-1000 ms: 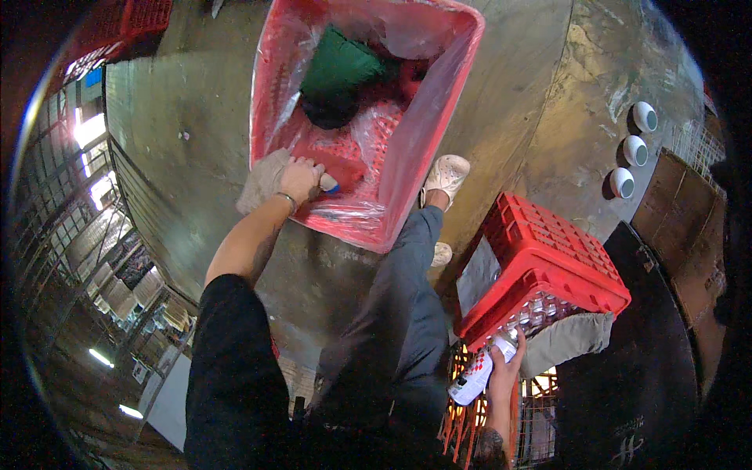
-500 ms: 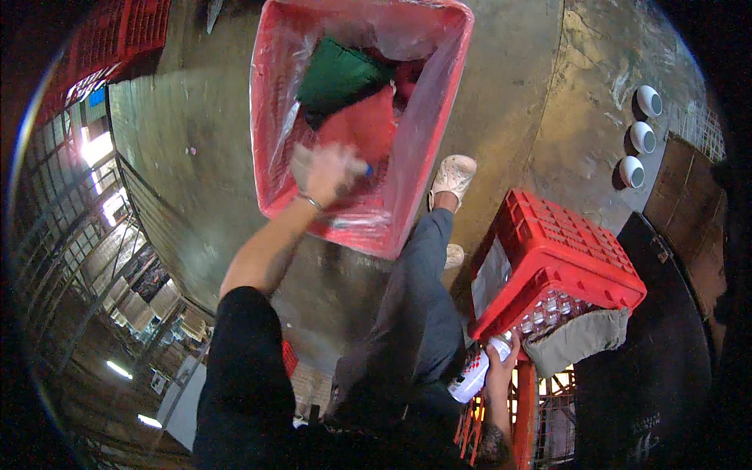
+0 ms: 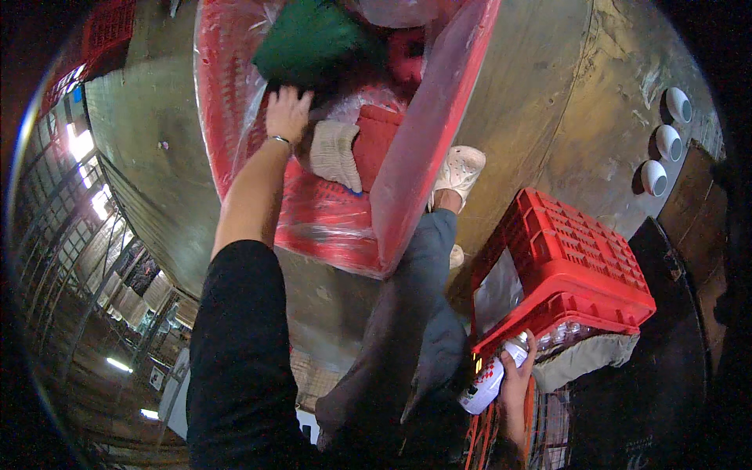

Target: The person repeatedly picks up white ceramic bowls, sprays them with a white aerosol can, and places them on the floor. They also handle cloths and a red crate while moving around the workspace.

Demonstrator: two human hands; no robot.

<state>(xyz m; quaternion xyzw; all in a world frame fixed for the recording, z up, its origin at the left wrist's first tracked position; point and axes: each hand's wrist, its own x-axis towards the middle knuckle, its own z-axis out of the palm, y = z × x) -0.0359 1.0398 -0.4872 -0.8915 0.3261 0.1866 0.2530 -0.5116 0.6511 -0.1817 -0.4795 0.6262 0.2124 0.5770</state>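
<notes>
My left hand (image 3: pixel 288 115) reaches into a plastic-lined red crate (image 3: pixel 205 102). Its fingers are a little apart at the edge of a dark patch beside a green cloth bundle (image 3: pixel 309 47), and I see nothing held in them. Just right of my wrist lies a cream knitted piece with a blue edge (image 3: pixel 335 153), perhaps a work glove. It rests against a folded red cloth-like piece (image 3: pixel 379 135). At lower right my right hand (image 3: pixel 517 376) is wrapped round a white spray can with a red pattern (image 3: pixel 487 384), which is tilted.
Beside the can stands a red slatted crate (image 3: pixel 580 243), with clear bottles or jars (image 3: pixel 560 333) and a grey cloth (image 3: pixel 587 362) at its near side. Three white rounded objects (image 3: pixel 668 143) sit on the floor at far right. A foot in a light clog (image 3: pixel 460 174) is by the lined crate.
My left hand has moved up and left inside the lined crate. The cream knitted piece now lies free below it. The view has shifted; my right hand still holds the spray can.
</notes>
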